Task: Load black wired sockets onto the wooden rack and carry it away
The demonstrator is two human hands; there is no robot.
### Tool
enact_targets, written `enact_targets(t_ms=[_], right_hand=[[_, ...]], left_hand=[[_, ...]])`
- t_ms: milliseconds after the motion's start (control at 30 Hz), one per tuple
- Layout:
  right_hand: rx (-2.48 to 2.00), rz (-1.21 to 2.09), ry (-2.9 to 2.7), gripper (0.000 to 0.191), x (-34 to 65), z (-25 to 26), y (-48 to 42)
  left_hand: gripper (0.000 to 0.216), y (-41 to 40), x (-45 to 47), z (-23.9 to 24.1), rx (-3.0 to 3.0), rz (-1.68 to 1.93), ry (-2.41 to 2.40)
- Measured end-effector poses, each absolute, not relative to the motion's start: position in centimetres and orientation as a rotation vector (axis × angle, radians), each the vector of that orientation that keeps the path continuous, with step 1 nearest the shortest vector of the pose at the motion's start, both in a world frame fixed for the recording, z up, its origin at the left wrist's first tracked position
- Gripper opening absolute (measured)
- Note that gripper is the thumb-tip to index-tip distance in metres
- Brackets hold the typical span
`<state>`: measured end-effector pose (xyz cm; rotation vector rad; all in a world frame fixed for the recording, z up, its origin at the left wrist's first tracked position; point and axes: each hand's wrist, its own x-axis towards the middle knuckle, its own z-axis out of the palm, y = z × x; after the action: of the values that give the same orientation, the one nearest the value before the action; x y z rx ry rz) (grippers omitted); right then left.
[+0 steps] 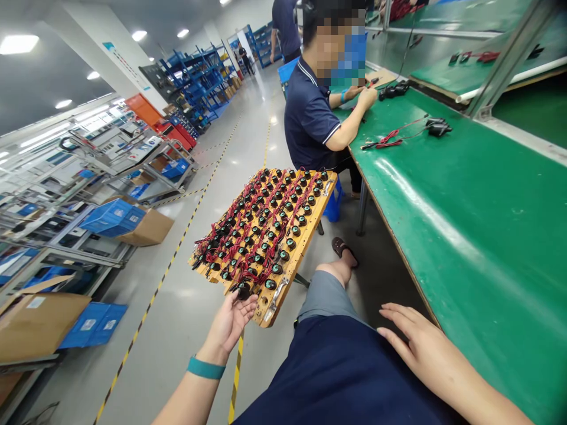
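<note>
A wooden board (292, 262) stands on a stool to my left, tilted, filled with several rows of small black round parts (266, 230) wired in red and black. My left hand (230, 321), with a teal wristband, reaches to the board's near corner; its fingertips touch a black part (243, 289) at that edge. Whether the fingers grip it is unclear. My right hand (419, 342) lies flat with fingers spread on my dark blue lap, next to the green bench (478, 236), holding nothing.
A seated person in a dark polo (310, 118) works at the far end of the bench, with black parts and red leads (394, 137) lying nearby. Racks, blue bins (113, 215) and cardboard boxes (38, 321) line the left. A yellow-black floor stripe (168, 268) runs between.
</note>
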<state>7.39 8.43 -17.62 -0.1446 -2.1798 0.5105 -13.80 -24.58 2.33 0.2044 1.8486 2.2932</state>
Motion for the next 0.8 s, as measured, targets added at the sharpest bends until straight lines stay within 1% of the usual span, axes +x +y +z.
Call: enact_targets(t_ms=[133, 367, 467, 600, 800], right_hand=[[-0.148, 0.514, -2.193, 0.046, 7.5, -17.4, 8.3], [-0.141, 0.520, -2.201, 0.043, 7.5, -17.1, 8.3], [-0.143, 0.518, -2.197, 0.043, 7.5, -17.0, 8.3], [-0.144, 0.508, -2.219, 0.042, 7.6, -17.1, 8.2], [-0.137, 0.508, -2.264, 0.042, 7.6, -17.3, 8.3]], left_hand=[[0.020, -24.3, -13.6, 2.6, 0.242, 2.309, 1.866], [0.021, -22.4, -13.0, 6.9, 0.503, 2.338, 1.795], [0.022, -21.6, -13.2, 7.8, 0.530, 2.330, 1.786], [0.022, -21.8, -13.8, 6.3, 0.442, 2.326, 1.800], [0.016, -23.9, -15.4, 0.4, 0.134, 2.316, 1.923]])
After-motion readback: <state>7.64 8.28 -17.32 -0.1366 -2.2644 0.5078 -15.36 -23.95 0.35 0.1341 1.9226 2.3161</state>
